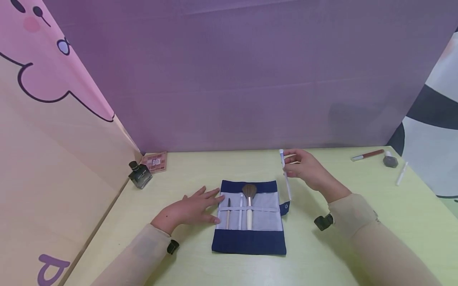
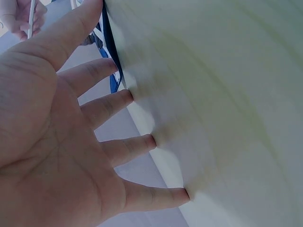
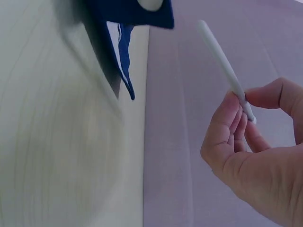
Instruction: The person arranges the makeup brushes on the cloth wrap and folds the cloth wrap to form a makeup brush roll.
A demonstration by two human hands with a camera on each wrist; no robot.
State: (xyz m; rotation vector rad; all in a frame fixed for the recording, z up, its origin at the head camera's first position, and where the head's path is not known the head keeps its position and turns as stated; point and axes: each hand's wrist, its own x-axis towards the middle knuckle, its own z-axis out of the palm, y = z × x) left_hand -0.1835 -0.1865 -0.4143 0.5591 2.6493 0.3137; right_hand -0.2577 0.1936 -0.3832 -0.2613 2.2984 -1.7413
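Note:
An unrolled navy brush roll (image 1: pixel 248 242) with a pale lining lies on the table. Under its strap are a large powder brush (image 1: pixel 249 198), a slim white stick (image 1: pixel 240 210) and a thin dark-tipped brush (image 1: pixel 228 214). My left hand (image 1: pixel 195 208) is spread at the roll's left edge; in the left wrist view its fingertips (image 2: pixel 150 140) touch down along that edge and the table. Above the roll's right side, my right hand (image 1: pixel 304 169) pinches a slim white tool (image 3: pixel 222 59), like a brush handle, between thumb and fingers. Its exact kind is unclear.
A dark perfume bottle (image 1: pixel 140 174) and a pink palette (image 1: pixel 157 162) sit at the back left. Toward the back right are a red-brown tube (image 1: pixel 368 155), a small grey bottle (image 1: pixel 390 160) and a white stick (image 1: pixel 402 173). A purple cloth (image 1: pixel 250 79) hangs behind the table.

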